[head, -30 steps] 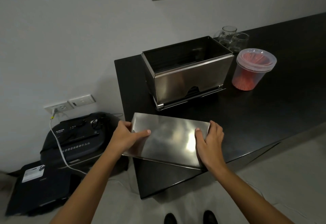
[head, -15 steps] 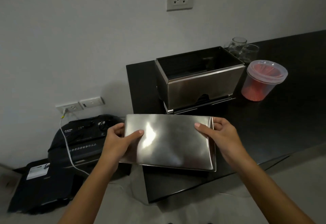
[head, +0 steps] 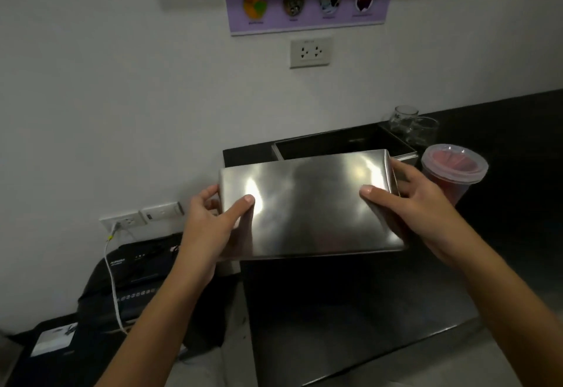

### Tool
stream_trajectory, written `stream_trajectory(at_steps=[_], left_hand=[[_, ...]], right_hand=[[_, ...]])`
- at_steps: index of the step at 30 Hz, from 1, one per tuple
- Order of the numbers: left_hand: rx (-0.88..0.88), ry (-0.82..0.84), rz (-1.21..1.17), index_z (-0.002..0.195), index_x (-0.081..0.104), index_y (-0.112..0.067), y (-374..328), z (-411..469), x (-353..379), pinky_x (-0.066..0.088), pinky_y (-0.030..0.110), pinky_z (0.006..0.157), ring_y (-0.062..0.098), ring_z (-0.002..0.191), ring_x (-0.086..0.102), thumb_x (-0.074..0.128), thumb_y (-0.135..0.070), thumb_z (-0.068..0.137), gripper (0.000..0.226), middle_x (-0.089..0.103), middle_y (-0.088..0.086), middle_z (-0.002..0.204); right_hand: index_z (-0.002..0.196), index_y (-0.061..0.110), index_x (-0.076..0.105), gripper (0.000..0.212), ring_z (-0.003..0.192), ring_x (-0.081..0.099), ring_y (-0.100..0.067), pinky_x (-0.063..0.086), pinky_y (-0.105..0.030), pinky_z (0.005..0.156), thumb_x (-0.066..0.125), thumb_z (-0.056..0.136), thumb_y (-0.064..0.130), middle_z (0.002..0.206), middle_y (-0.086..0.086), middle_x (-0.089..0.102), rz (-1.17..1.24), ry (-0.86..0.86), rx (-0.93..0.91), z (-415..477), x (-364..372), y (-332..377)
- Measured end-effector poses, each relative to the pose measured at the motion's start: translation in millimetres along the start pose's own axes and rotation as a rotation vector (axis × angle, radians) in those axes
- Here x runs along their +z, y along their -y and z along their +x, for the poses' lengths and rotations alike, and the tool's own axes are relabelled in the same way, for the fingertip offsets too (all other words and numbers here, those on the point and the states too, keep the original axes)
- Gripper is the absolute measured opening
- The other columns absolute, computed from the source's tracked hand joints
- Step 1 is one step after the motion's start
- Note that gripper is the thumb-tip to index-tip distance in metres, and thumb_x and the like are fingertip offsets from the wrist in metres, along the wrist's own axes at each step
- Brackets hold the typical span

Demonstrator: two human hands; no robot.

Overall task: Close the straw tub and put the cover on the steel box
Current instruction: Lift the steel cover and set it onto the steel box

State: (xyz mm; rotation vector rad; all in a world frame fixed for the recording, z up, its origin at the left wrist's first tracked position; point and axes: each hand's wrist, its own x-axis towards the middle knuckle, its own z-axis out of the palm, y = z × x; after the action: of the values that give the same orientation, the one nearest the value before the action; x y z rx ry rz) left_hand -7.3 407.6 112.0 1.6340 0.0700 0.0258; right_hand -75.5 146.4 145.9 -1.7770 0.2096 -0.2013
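Black bench [head: 350,310] w/ box [head: 341,144] at mid-frame: cover [head: 307,203] held up in front of it, left hand [head: 207,228] & right hand [head: 417,200] clamped on its short ends; prob. stiff, light, slick, so grip edges; tub [head: 451,173] at right looks shut.

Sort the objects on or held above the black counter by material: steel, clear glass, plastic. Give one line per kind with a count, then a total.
Steel: 2, the cover held by the left hand and right hand, and the open steel box
Clear glass: 2, the glass cups
Plastic: 1, the lidded straw tub
Total: 5
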Motion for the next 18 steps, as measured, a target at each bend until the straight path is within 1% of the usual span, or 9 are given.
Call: stream_trajectory(at_steps=[2,3,5,6,9,11,13,16,18], left_hand=[[0.039,0.015,0.048,0.129,0.041,-0.022,-11.1,3.7,11.2,0.044,0.013,0.047,0.003,0.083,0.053,0.067,-0.036,0.076,0.06,0.052,-0.01,0.1],[0.051,0.023,0.085,0.129,0.04,-0.022,-15.7,6.3,15.7,0.042,0.014,0.049,0.002,0.082,0.052,0.064,-0.037,0.079,0.057,0.051,-0.011,0.099],[0.071,0.025,0.141,0.131,0.041,-0.022,-24.5,10.6,23.2,0.039,0.018,0.057,0.002,0.082,0.051,0.06,-0.037,0.082,0.054,0.052,-0.008,0.102],[0.083,0.019,0.161,0.131,0.043,-0.022,-28.5,13.4,26.2,0.039,0.018,0.058,0.002,0.082,0.052,0.059,-0.036,0.084,0.052,0.053,-0.007,0.101],[0.084,0.044,0.224,0.127,0.05,-0.019,-45.1,23.2,35.7,0.044,0.022,0.067,0.009,0.087,0.059,0.06,-0.028,0.085,0.045,0.057,-0.008,0.096],[0.03,0.146,0.244,0.123,0.054,-0.016,-59.9,29.8,45.1,0.048,0.025,0.071,0.013,0.088,0.062,0.061,-0.023,0.084,0.041,0.061,-0.004,0.095],[-0.011,0.221,0.271,0.122,0.055,-0.013,-73.8,35.5,56.4,0.053,0.026,0.071,0.015,0.084,0.064,0.062,-0.021,0.083,0.041,0.064,0.0,0.097],[-0.009,0.214,0.292,0.124,0.054,-0.011,-88.9,38.2,76.1,0.056,0.018,0.062,0.013,0.076,0.066,0.064,-0.021,0.082,0.044,0.064,0.003,0.097],[-0.01,0.169,0.302,0.125,0.053,-0.012,-93.0,37.0,88.8,0.055,0.015,0.058,0.013,0.075,0.065,0.065,-0.022,0.081,0.047,0.062,0.002,0.097]], right_hand=[[0.133,0.036,0.038,0.1,0.087,0.068,-0.016,0.054,-0.033,0.07,0.072,0.041,0.057,0.101,0.004,0.067,0.006,-0.028,-0.018,5.9,-13.3,6.7],[0.127,0.041,0.044,0.092,0.086,0.069,-0.016,0.054,-0.032,0.069,0.072,0.041,0.058,0.099,0.003,0.069,0.002,-0.025,-0.028,10.5,-19.8,9.2],[0.1,0.053,0.06,0.059,0.084,0.07,-0.013,0.052,-0.028,0.068,0.073,0.043,0.056,0.093,0.003,0.074,0.031,0.001,-0.052,20.9,-29.9,14.6],[0.09,0.052,0.063,0.047,0.083,0.07,-0.012,0.052,-0.027,0.069,0.074,0.044,0.054,0.091,0.006,0.075,0.053,0.008,-0.058,27.9,-33.9,16.1],[0.102,0.029,0.064,0.06,0.081,0.071,-0.017,0.054,-0.034,0.072,0.078,0.047,0.046,0.087,0.0,0.075,0.139,-0.066,-0.027,53.1,-46.2,15.8],[0.105,0.017,0.064,0.058,0.071,0.071,-0.016,0.057,-0.031,0.065,0.08,0.054,0.039,0.081,-0.003,0.074,0.168,-0.144,0.02,69.4,-57.2,18.7],[0.099,0.018,0.065,0.042,0.06,0.068,-0.009,0.055,-0.023,0.054,0.077,0.063,0.036,0.074,0.003,0.071,0.155,-0.206,0.033,85.9,-72.0,19.8],[0.102,0.019,0.064,0.04,0.072,0.065,-0.014,0.054,-0.03,0.068,0.074,0.068,0.037,0.085,0.001,0.068,0.133,-0.192,0.043,108.4,-89.6,19.2],[0.1,0.017,0.065,0.035,0.071,0.063,-0.014,0.052,-0.028,0.068,0.072,0.071,0.035,0.086,0.0,0.068,0.146,-0.146,0.04,119.6,-97.4,16.3]])
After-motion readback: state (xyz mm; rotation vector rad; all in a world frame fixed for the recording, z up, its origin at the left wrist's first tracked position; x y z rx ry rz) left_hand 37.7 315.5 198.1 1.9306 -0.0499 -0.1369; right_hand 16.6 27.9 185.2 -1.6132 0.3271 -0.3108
